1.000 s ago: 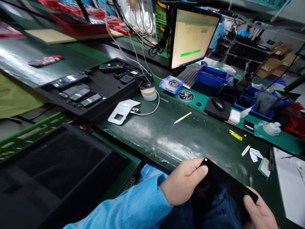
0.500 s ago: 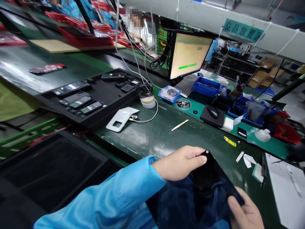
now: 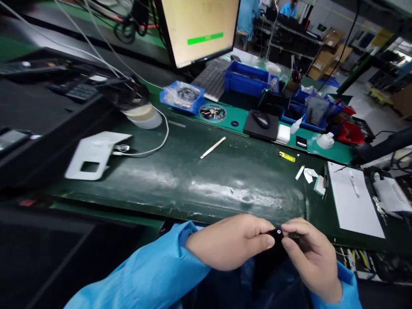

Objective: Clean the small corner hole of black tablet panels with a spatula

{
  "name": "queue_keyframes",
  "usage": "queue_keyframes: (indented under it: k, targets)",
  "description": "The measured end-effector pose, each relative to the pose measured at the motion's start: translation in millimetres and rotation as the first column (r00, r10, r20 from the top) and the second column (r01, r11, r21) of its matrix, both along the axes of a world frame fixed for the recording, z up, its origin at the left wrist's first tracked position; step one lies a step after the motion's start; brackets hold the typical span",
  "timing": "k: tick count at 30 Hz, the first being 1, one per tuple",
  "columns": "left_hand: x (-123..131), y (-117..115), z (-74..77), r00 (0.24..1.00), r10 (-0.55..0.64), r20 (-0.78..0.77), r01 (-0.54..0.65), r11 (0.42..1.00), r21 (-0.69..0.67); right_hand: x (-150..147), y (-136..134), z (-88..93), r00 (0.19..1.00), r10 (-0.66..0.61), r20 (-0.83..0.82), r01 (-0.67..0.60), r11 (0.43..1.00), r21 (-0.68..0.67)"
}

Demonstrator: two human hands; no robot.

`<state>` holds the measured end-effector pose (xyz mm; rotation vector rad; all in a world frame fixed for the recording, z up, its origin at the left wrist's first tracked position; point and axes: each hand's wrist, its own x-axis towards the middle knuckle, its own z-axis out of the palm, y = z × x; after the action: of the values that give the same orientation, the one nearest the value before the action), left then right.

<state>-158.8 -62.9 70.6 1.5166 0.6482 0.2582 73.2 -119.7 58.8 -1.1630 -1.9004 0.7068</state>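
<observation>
A black glossy phone [image 3: 272, 253] stands nearly edge-on in front of my chest, and a small red-and-white dot [image 3: 278, 232] shows near its top corner. My left hand [image 3: 230, 242] grips that top corner between thumb and fingers from the left. My right hand [image 3: 309, 257] pinches the same end from the right, its fingertips almost meeting my left fingers. Most of the phone's lower body is hidden by my hands and lies dark against my blue smock.
A green workbench [image 3: 206, 189] runs ahead, holding a white plastic plate [image 3: 92, 154] with a cable, a white stick [image 3: 212, 147] and a yellow lighter [image 3: 287, 156]. Beyond stand a monitor [image 3: 199, 25], a keyboard [image 3: 214, 79], blue bins [image 3: 246, 79] and a mouse [image 3: 260, 119]. A paper sheet [image 3: 352, 199] lies at right.
My right hand has moved up from the phone's lower corner to pinch its top end. The phone has turned from lying broad to nearly edge-on, and my view has swung to the right and down.
</observation>
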Motion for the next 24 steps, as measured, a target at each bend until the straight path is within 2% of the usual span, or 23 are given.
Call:
queue_keyframes:
  k: [5, 13, 24]
  targets:
    - [1.3, -0.5, 6.9, 0.999, -0.021, -0.037, 0.021, 1.0, -0.003, 3.8, -8.7, -2.5, 0.999, -0.025, 0.02, 0.023, 0.997, 0.069]
    - [3.6, -2.4, 5.6, 0.997, -0.009, -0.08, 0.008, 1.0, -0.015, 4.2, -8.4, -5.6, 1.0, 0.001, 0.01, -0.002, 0.991, 0.134]
    - [6.5, -4.3, 10.4, 0.993, -0.023, -0.116, 0.021, 1.0, -0.012, 4.5, -4.1, 6.3, 0.989, 0.088, 0.118, -0.107, 0.98, 0.168]
